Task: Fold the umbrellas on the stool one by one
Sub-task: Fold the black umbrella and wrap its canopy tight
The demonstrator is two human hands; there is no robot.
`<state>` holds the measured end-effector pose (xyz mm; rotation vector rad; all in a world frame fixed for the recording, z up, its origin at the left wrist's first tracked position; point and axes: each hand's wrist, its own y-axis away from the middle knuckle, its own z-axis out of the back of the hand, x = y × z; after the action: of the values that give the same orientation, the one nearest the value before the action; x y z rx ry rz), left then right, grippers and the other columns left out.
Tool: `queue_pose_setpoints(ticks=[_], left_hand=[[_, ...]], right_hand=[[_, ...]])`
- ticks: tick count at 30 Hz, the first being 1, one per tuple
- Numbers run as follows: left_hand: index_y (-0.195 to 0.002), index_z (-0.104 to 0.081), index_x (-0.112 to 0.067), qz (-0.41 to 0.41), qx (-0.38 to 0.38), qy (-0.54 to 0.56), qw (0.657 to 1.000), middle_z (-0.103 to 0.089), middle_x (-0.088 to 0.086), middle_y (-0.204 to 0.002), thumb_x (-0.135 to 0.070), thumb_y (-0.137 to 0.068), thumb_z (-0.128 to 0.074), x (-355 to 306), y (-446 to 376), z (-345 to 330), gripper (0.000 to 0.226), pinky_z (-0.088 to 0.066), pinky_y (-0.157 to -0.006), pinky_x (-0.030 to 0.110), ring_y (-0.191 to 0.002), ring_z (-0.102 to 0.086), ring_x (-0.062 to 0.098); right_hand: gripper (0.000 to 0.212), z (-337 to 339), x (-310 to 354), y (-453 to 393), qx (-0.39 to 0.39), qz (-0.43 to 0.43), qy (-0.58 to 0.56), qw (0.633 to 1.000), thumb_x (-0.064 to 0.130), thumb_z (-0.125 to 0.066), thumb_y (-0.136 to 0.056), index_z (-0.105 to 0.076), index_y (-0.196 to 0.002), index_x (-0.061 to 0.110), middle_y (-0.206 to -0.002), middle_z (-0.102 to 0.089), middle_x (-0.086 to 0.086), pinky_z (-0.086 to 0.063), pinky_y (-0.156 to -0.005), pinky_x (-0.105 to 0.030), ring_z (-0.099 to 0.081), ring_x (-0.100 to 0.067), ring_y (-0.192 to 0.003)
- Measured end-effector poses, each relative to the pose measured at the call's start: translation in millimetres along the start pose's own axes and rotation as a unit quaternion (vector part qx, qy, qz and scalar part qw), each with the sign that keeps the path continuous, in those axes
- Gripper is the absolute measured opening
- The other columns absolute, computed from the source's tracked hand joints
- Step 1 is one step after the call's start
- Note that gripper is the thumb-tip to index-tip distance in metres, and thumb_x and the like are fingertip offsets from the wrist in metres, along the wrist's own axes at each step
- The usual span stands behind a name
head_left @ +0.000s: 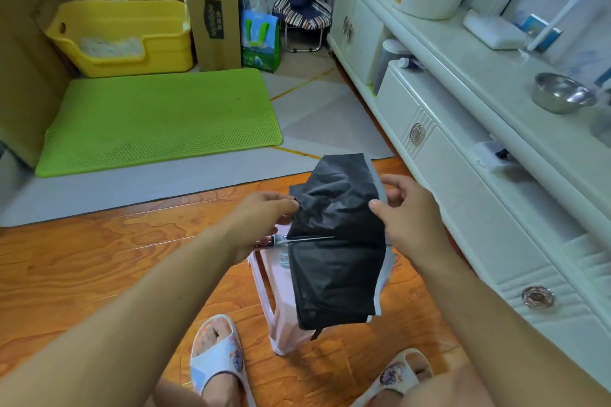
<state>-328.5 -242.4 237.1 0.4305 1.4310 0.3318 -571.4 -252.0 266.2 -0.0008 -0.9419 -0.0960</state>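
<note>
**Umbrella Folding: Canopy Gathering, Handling Notes**

I see one black umbrella (337, 241) collapsed but not yet wrapped, held in the air directly above the pale pink stool (281, 301). The stool's seat is almost wholly hidden behind the fabric, so I cannot tell whether further umbrellas lie on it. A patterned handle end and a thin metal rib project from the fabric's left side, over the stool's left edge.

Handling assessment: the canopy is thin, limp cloth that creases freely and is likely slick, so it will slip unless pinched firmly. The ribs and shaft are the only stiff members and look slender enough to bend if forced. Overall weight appears low. I judge the best holds to be the fabric edges for pleating and the shaft or handle for support.

Hand pose: my left hand (261, 218) reaches in from the left, fingertips pinching the canopy's left edge. My right hand (410, 211) mirrors it, thumb in front and fingers behind the grey-trimmed right edge, grasping the cloth. Both forearms extend forward, converging over the stool.
</note>
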Motion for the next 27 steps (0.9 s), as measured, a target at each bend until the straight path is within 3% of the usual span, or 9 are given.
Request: queue_pose_setpoints(ticks=[5, 8, 11, 14, 17, 19, 21, 24, 27], left_hand=[[-0.099, -0.067, -0.013, 0.067, -0.043, 0.071, 0.994, -0.071, 0.005, -0.090, -0.019, -0.098, -0.060, 2, 8, -16, 0.009, -0.042, -0.062, 0.028, -0.072, -0.066, 0.015], [-0.102, -0.073, -0.012, 0.059, -0.027, 0.079, 0.995, -0.074, 0.000, -0.094, -0.029, -0.098, -0.061, 3, 10, -19, 0.021, -0.045, -0.073, 0.032, -0.086, -0.067, 0.015], [-0.092, -0.068, -0.013, 0.017, -0.045, 0.087, 0.995, -0.075, 0.001, -0.096, -0.026, -0.096, -0.067, 0, 12, -22, 0.014, -0.042, -0.077, 0.033, -0.093, -0.066, 0.015], [-0.083, -0.062, -0.016, -0.019, -0.078, 0.098, 0.992, -0.070, 0.004, -0.089, -0.019, -0.095, -0.070, -1, 15, -27, 0.015, -0.044, -0.074, 0.029, -0.084, -0.062, 0.016], [-0.097, -0.061, -0.012, -0.046, -0.086, 0.138, 0.986, -0.070, 0.007, -0.092, -0.013, -0.092, -0.073, -2, 17, -31, 0.013, -0.049, -0.068, 0.024, -0.076, -0.064, 0.013], [-0.104, -0.060, -0.010, -0.073, -0.103, 0.110, 0.986, -0.065, 0.007, -0.086, -0.007, -0.092, -0.072, -4, 20, -31, 0.017, -0.043, -0.053, 0.015, -0.062, -0.060, 0.006], [-0.110, -0.061, -0.012, -0.113, -0.106, 0.088, 0.984, -0.062, 0.005, -0.077, -0.001, -0.093, -0.069, -5, 23, -30, 0.022, -0.039, -0.046, 0.013, -0.053, -0.055, 0.003], [-0.121, -0.063, -0.024, -0.166, -0.088, 0.057, 0.981, -0.060, 0.006, -0.071, 0.002, -0.094, -0.065, -4, 23, -26, 0.038, -0.045, -0.057, 0.015, -0.062, -0.056, 0.009], [-0.112, -0.070, -0.035, -0.191, -0.076, -0.016, 0.979, -0.060, 0.010, -0.074, -0.007, -0.100, -0.058, -1, 23, -22, 0.033, -0.043, -0.062, 0.016, -0.074, -0.059, 0.016]], right_hand=[[0.026, 1, -1, 10, 0.004, 0.012, 0.025, 1.000, 0.022, -0.073, -0.092, -0.066, -0.118, 0.023, -0.099, -0.064, 0.014, -0.056, -0.084, -0.031, -0.064, -0.009, -0.096], [0.006, 4, 0, 14, 0.017, 0.009, 0.018, 1.000, 0.027, -0.073, -0.092, -0.069, -0.089, 0.025, -0.081, -0.063, 0.013, -0.051, -0.074, -0.028, -0.062, -0.008, -0.080], [0.033, 3, 8, 14, 0.001, 0.026, -0.002, 1.000, 0.033, -0.069, -0.094, -0.063, -0.065, 0.019, -0.061, -0.057, 0.004, -0.050, -0.064, -0.038, -0.057, -0.018, -0.063], [0.029, 5, 19, 9, -0.019, 0.019, -0.066, 0.997, 0.035, -0.067, -0.096, -0.072, -0.075, 0.015, -0.073, -0.069, -0.001, -0.056, -0.076, -0.043, -0.066, -0.021, -0.077], [0.026, 7, 22, 7, -0.005, -0.008, -0.133, 0.991, 0.034, -0.066, -0.097, -0.074, -0.084, 0.013, -0.089, -0.071, -0.015, -0.056, -0.083, -0.042, -0.067, -0.026, -0.084], [0.026, 10, 24, 5, -0.019, -0.007, -0.138, 0.990, 0.034, -0.067, -0.097, -0.075, -0.085, 0.013, -0.088, -0.073, -0.012, -0.056, -0.086, -0.043, -0.069, -0.031, -0.090], [0.023, 14, 25, 1, -0.030, -0.011, -0.135, 0.990, 0.033, -0.066, -0.097, -0.075, -0.084, 0.015, -0.085, -0.074, -0.003, -0.057, -0.084, -0.038, -0.069, -0.025, -0.090], [0.023, 17, 26, -2, -0.023, -0.031, -0.130, 0.991, 0.033, -0.064, -0.099, -0.074, -0.086, 0.016, -0.086, -0.072, -0.004, -0.056, -0.082, -0.035, -0.067, -0.022, -0.090], [0.025, 17, 27, -1, -0.020, -0.024, -0.126, 0.992, 0.033, -0.063, -0.100, -0.072, -0.085, 0.016, -0.084, -0.070, -0.004, -0.053, -0.077, -0.030, -0.064, -0.018, -0.086]])
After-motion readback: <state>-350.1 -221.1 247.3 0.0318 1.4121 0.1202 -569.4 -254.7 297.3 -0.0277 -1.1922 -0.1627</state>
